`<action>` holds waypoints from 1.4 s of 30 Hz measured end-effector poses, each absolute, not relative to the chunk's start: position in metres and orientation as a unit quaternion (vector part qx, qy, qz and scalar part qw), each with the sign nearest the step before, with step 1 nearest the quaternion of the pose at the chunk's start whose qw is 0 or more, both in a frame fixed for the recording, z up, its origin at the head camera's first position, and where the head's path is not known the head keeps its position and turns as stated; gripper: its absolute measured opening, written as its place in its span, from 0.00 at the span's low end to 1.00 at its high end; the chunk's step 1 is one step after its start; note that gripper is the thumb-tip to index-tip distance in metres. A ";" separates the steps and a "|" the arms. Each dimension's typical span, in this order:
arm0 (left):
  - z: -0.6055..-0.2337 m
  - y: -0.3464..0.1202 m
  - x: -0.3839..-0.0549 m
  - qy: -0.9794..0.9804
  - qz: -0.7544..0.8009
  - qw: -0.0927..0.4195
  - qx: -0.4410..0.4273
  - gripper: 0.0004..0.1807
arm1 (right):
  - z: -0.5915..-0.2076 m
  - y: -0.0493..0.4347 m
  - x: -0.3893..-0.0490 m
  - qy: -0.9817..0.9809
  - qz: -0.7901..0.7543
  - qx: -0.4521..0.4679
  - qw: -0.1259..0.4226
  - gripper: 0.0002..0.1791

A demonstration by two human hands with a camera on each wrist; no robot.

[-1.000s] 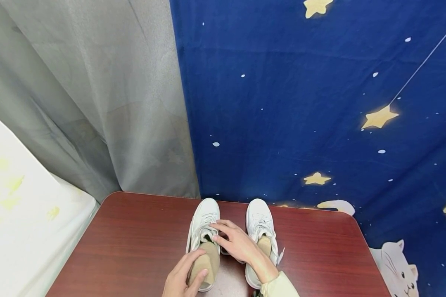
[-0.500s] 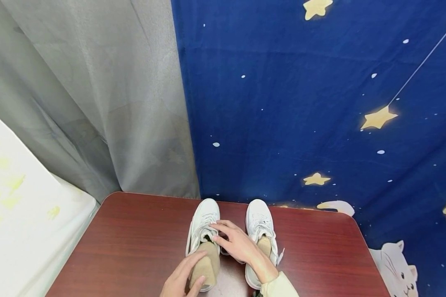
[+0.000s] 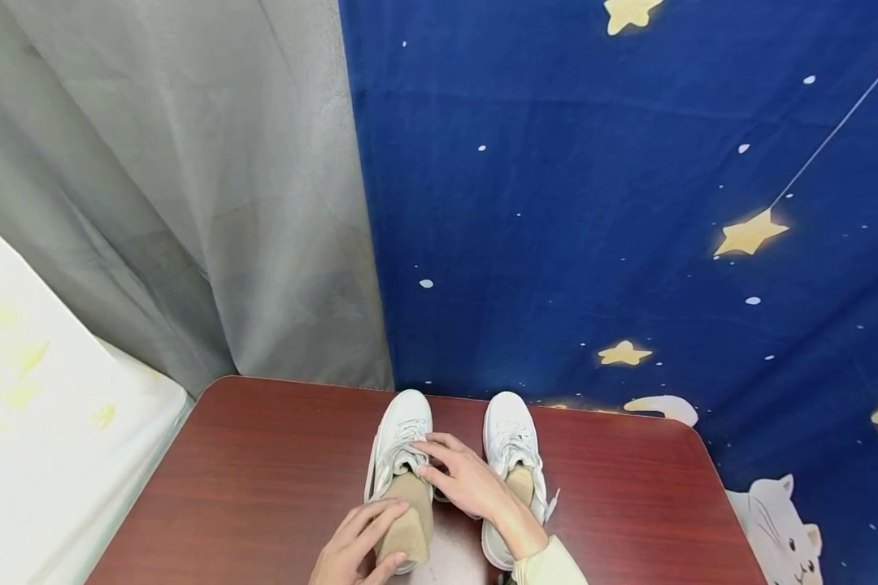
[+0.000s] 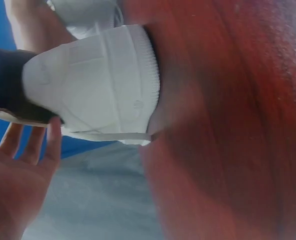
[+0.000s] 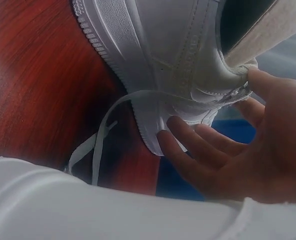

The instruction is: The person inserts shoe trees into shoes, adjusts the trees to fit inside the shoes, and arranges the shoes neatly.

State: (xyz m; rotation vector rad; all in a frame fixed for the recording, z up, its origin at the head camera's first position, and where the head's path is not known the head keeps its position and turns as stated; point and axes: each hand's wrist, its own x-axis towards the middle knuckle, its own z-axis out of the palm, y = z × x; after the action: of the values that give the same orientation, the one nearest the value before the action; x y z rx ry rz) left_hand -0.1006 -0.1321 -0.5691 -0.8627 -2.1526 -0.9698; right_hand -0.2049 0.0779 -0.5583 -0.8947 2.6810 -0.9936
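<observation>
A white lace-up sneaker [image 3: 407,413] stands on the tabletop. A tan insole [image 3: 411,494] sticks up out of its opening; its dark underside shows in the left wrist view. My left hand [image 3: 354,544] holds the insole's raised heel end, thumb on one edge and fingers on the other. My right hand [image 3: 471,481] reaches across to the same sneaker's front. In the right wrist view its thumb and index finger pinch the shoe tongue [image 5: 237,94] beside the laces, while the other fingers spread over the side. The insole's front part is hidden inside the shoe.
A second white sneaker [image 3: 510,418] stands to the right, under my right wrist, with a loose lace end [image 3: 554,504] beside it. The reddish-brown table [image 3: 285,463] ends at a grey curtain [image 3: 285,244] and a blue star-patterned cloth [image 3: 527,203].
My left hand has shifted slightly down and left, changing its hold on the insole's heel end. The dark gap at the sneaker's opening has become covered by tan. My right hand stays in place.
</observation>
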 end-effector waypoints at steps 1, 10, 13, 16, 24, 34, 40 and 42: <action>-0.571 -0.132 -0.101 -0.813 -0.366 0.312 -0.328 0.26 | -0.558 0.078 -0.205 0.893 -0.330 -0.297 0.071 0.23; -0.579 -0.132 -0.105 -0.822 -0.358 0.323 -0.303 0.26 | -0.558 0.078 -0.205 0.902 -0.317 -0.288 0.059 0.22; -0.580 -0.132 -0.107 -0.818 -0.362 0.328 -0.303 0.25 | -0.558 0.077 -0.204 0.900 -0.318 -0.291 0.059 0.22; -0.580 -0.132 -0.108 -0.818 -0.364 0.329 -0.301 0.25 | -0.558 0.076 -0.204 0.900 -0.319 -0.292 0.059 0.22; -0.578 -0.132 -0.110 -0.816 -0.374 0.327 -0.296 0.26 | -0.556 0.075 -0.203 0.900 -0.325 -0.286 0.047 0.21; -0.580 -0.135 -0.116 -0.830 -0.368 0.307 -0.286 0.27 | -0.557 0.076 -0.204 0.895 -0.340 -0.282 0.056 0.20; -0.583 -0.136 -0.117 -0.844 -0.354 0.302 -0.267 0.27 | -0.557 0.077 -0.204 0.896 -0.336 -0.283 0.058 0.20; -0.583 -0.136 -0.118 -0.846 -0.351 0.303 -0.264 0.26 | -0.558 0.077 -0.205 0.897 -0.335 -0.285 0.057 0.20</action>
State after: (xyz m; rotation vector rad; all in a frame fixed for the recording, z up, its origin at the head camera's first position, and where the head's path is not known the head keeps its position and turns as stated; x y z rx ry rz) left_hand -0.1176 -0.1359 -0.5833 -0.6997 -2.2410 -0.9296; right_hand -0.2048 0.0768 -0.5577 -0.8627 2.7182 -1.0149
